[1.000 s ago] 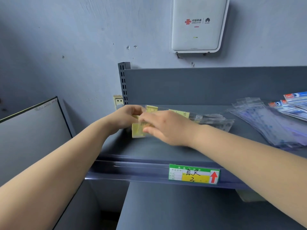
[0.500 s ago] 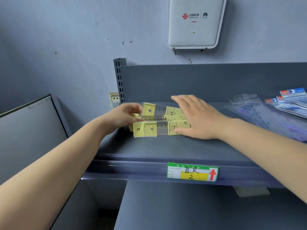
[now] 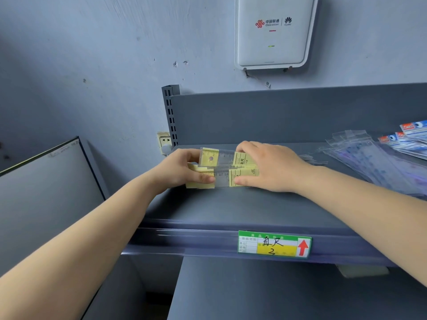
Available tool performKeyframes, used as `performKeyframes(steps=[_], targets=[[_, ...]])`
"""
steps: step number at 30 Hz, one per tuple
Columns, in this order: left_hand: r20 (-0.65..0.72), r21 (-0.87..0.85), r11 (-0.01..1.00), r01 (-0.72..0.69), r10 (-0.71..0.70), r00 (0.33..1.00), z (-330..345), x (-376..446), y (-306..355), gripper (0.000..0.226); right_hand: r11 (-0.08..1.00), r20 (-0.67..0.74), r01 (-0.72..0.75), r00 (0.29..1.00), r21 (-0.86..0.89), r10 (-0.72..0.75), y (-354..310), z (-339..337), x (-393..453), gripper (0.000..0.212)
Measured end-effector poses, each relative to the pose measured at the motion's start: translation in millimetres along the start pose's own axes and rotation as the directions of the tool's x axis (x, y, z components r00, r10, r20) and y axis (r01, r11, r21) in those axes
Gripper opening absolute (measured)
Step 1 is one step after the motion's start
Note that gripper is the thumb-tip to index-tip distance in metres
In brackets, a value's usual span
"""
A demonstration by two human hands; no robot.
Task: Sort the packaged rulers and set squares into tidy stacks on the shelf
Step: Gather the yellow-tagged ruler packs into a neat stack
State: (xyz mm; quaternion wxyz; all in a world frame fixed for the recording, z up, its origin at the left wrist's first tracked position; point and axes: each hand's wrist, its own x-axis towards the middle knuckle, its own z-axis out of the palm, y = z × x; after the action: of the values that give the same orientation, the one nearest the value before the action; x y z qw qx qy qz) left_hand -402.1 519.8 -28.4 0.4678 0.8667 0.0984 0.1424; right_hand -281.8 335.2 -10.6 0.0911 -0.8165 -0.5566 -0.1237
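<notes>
At centre frame on the grey shelf (image 3: 231, 211), both hands are squaring a stack of yellow-carded rulers (image 3: 227, 168). The left hand (image 3: 182, 170), fingers curled, is gripping its left end; the right hand (image 3: 270, 168), lying flat half a second ago, is now clasping the right end. Clear packets (image 3: 369, 162) are lying at right.

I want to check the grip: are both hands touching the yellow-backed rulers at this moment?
Yes, the left hand pinches the left end of the yellow-backed rulers while the right hand grips them further right on the shelf.
</notes>
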Motion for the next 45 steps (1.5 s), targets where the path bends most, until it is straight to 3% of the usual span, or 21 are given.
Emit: performKeyframes(steps=[2,5,10,13,18,22,25,32,36,40,42,45], targets=[[-0.002,-0.018,1.000,-0.006,0.006,1.000,-1,0,-1,0.034,0.983,-0.039,-0.036,0.998,0.179,0.044,0,-2,5,0.042],[-0.008,-0.021,1.000,-0.017,0.017,1.000,0,-1,-2,0.033,0.962,-0.073,-0.032,0.996,0.269,0.054,4,-2,16,0.017],[-0.010,0.003,1.000,-0.011,0.011,1.000,-1,-1,-2,0.027,0.875,-0.253,-0.002,0.957,0.484,0.142,8,-13,21,0.008],[-0.003,0.017,1.000,-0.016,0.017,1.000,-1,-1,-2,0.027,0.876,-0.364,0.071,0.923,0.478,0.124,14,-35,14,0.009],[0.010,0.025,0.999,-0.023,0.022,1.000,-3,1,-3,0.027,0.899,-0.390,0.190,0.921,0.393,-0.024,5,-52,-10,0.011],[0.011,0.014,1.000,-0.005,0.005,1.000,-3,0,-3,0.030,0.955,-0.198,0.195,0.968,0.221,-0.152,5,-34,-19,0.018],[0.049,0.023,1.000,-0.018,0.017,0.999,-4,-2,-2,0.029,0.989,-0.088,0.112,0.991,0.095,-0.104,14,-20,-20,0.023],[0.113,0.034,0.999,-0.029,0.025,0.993,-7,-5,-3,0.052,0.995,-0.047,0.080,0.995,-0.062,-0.083,5,-9,-16,0.033],[0.065,0.112,0.990,-0.080,0.073,0.995,-4,-1,-4,0.046,0.978,-0.098,0.140,0.983,-0.155,-0.156,-14,-6,-8,0.034],[0.038,0.147,0.985,-0.088,0.083,0.996,-3,-2,-3,0.040,0.986,-0.101,0.144,0.983,-0.085,-0.152,-12,-9,-10,0.067],[0.036,0.180,0.978,-0.103,0.098,0.995,-3,-2,-3,0.041,0.989,0.005,0.105,0.994,-0.102,-0.105,-1,-9,-14,0.076],[0.016,0.390,0.914,-0.117,0.120,0.993,-5,-5,8,0.047,0.977,0.197,0.115,0.977,-0.182,-0.078,7,-3,-19,0.065]])
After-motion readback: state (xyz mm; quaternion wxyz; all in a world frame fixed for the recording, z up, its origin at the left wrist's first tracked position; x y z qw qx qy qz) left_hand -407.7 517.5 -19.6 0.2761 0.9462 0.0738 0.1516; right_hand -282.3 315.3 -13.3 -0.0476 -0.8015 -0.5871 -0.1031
